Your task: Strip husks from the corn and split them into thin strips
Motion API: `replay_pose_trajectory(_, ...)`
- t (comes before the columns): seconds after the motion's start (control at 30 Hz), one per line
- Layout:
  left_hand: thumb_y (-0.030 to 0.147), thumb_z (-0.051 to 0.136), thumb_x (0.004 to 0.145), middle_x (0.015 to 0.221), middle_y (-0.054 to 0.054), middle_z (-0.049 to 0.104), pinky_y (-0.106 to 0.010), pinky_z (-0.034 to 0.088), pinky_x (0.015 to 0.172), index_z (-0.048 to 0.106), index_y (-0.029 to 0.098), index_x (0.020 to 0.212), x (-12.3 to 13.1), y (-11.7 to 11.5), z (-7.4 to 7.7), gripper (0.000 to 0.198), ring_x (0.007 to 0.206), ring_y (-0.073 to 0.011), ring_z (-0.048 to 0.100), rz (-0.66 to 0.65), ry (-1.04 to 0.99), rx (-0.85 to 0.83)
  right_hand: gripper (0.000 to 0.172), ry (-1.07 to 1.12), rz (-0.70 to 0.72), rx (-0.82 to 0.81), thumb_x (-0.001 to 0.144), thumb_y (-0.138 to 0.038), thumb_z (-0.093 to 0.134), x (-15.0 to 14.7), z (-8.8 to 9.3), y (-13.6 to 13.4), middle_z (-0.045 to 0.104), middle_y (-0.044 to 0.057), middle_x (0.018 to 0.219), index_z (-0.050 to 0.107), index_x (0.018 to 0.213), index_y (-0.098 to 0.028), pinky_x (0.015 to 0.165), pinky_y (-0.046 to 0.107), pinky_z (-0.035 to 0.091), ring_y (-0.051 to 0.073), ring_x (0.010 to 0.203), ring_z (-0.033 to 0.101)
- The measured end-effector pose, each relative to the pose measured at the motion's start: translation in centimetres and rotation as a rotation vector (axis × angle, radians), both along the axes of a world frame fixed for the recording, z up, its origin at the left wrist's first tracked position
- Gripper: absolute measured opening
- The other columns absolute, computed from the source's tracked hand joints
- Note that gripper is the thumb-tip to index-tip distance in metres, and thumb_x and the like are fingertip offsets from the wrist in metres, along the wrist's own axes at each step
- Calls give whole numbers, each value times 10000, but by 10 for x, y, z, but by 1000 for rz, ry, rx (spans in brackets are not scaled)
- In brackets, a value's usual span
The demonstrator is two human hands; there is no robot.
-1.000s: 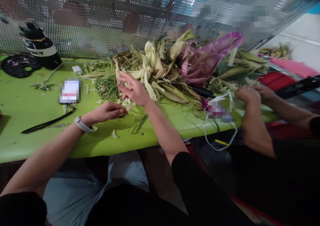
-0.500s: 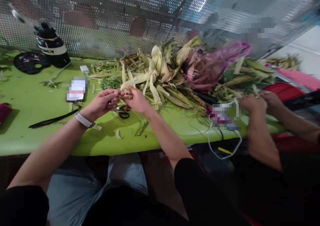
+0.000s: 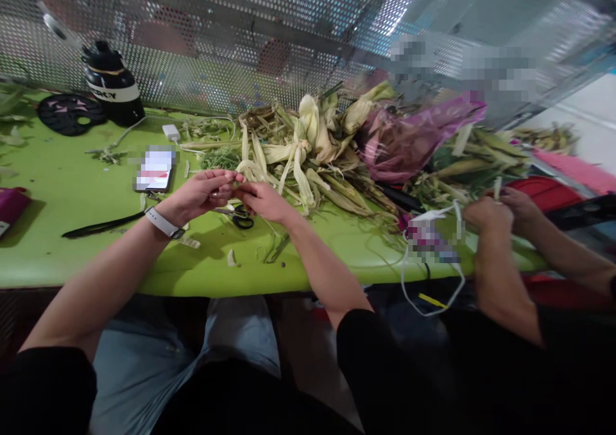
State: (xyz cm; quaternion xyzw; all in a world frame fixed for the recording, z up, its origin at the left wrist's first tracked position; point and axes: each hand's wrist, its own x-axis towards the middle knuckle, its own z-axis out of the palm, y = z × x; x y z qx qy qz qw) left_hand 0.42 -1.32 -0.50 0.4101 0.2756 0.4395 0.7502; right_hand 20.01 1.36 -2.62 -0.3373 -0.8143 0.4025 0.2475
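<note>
My left hand is closed in a pinch, a white watch on its wrist. Against its fingertips, my right hand is also closed, fingers curled downward. Whatever lies between the fingers is too small and hidden to make out. Just below them, black-handled scissors lie on the green table, their blades partly covered by my hands. Behind my fingers spreads a heap of pale and dried corn husks, with a small pile of shredded green strands at its left.
To the left are a phone, a black strap, a white charger and a black bottle. A purple plastic bag sits right of the husks. Another person's hands work at the right, near a white cord.
My right hand's fingers have curled further down, while my left hand keeps its pinch. The view has shifted slightly, so the table's things appear further right.
</note>
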Motion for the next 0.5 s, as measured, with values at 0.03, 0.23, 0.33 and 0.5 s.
replay_pose_trajectory(0.03,168,706,868,590,44,422,-101,266,398,709,64,874,-4,3,0,104,429,-5,311,19,49,34,314,-41,-38,90,991,-400,525,2,5,-4,604,-6,655,680,913,-138,607,236,421,106,589,538)
replay_pose_trajectory(0.23,236,696,868,587,21,498,-155,309,451,713,105,827,-15,13,-5,138,473,-41,407,174,436,304,441,-219,-229,499,1048,-471,402,0,17,-27,667,41,751,709,987,-161,643,267,365,133,631,530)
replay_pose_trajectory(0.33,262,630,905,553,25,484,-176,287,458,719,110,846,-9,9,-4,186,479,-56,398,240,567,437,419,-384,-190,549,1055,-433,399,-4,13,-31,674,47,718,721,995,-171,620,270,344,139,609,534)
replay_pose_trajectory(0.5,268,603,900,541,27,495,-203,247,445,729,97,908,-3,2,-1,212,466,-68,370,314,749,620,381,-264,-110,573,1057,-381,410,-1,14,-30,715,60,830,720,1018,-164,664,254,394,133,685,588)
